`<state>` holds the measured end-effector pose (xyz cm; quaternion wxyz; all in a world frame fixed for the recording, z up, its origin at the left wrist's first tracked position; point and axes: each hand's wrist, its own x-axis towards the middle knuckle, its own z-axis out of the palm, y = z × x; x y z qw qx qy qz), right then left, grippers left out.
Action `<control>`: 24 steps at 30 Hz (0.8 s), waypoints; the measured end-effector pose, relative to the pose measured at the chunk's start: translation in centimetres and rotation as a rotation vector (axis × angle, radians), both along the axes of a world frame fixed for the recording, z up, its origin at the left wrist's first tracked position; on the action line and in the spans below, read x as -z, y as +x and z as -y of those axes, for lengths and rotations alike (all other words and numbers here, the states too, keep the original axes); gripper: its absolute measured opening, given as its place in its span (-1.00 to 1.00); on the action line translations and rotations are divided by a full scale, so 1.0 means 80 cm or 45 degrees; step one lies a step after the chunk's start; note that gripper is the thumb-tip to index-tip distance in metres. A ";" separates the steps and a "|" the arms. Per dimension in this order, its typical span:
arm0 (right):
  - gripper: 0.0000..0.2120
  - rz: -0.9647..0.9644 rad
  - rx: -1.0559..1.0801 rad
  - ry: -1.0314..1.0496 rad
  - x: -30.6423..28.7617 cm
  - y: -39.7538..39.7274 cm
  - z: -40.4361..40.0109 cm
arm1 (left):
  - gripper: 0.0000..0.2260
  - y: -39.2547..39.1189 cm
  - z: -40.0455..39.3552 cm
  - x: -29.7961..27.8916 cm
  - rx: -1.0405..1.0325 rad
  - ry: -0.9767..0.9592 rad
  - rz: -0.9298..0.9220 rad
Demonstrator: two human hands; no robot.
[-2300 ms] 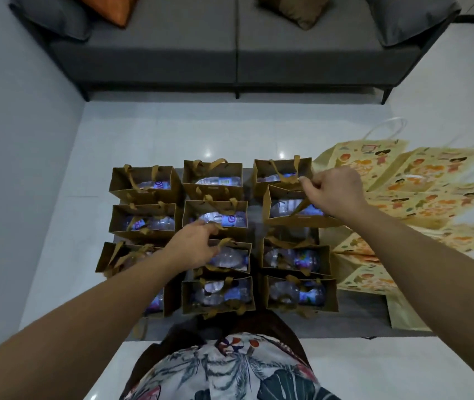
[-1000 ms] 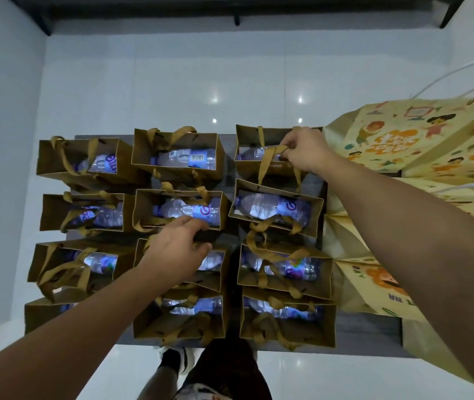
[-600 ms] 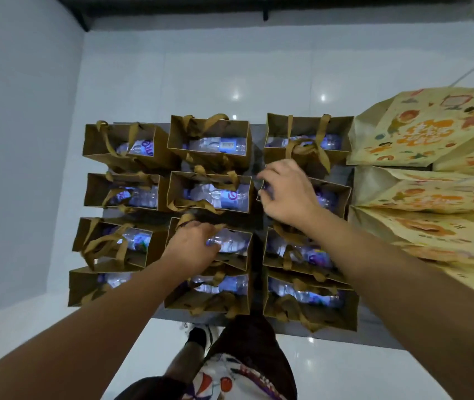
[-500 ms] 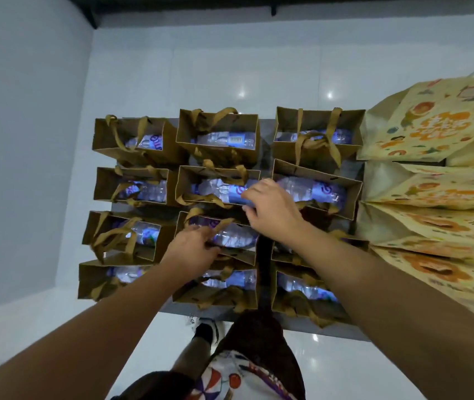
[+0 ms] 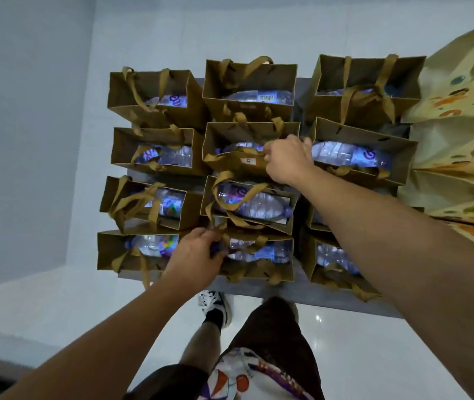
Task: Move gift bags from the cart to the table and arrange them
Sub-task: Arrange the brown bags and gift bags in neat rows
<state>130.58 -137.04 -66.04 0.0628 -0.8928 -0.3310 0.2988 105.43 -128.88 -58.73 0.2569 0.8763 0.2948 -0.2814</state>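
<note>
We look straight down on a grey table (image 5: 259,288) packed with brown gift bags (image 5: 155,145) in three columns, each holding a water bottle (image 5: 345,154). Our right hand (image 5: 286,160) pinches the ribbon handle of the second bag (image 5: 247,145) in the middle column; our left hand (image 5: 197,255) curls round the handle of the nearest middle bag (image 5: 259,255). Patterned yellow bags (image 5: 460,134) lie just beside, at right.

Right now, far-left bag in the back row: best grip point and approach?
Take the far-left back-row bag by its two ribbon handles, from straight above. Its mouth stands open, the handles arch over the lying water bottle, and neighbouring bags crowd its near and right sides.
</note>
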 end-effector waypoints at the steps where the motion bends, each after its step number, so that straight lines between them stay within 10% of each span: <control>1: -0.78 -0.002 0.017 -0.010 -0.001 -0.003 -0.001 | -0.75 -0.003 -0.002 0.001 0.005 -0.004 0.028; 17: -0.32 0.539 0.023 -0.003 -0.008 -0.053 -0.017 | -0.69 -0.080 -0.056 -0.004 -0.089 0.021 0.107; 24: -0.29 -0.077 0.232 -0.186 0.008 -0.024 -0.055 | -0.70 -0.050 -0.054 -0.001 -0.170 0.029 0.130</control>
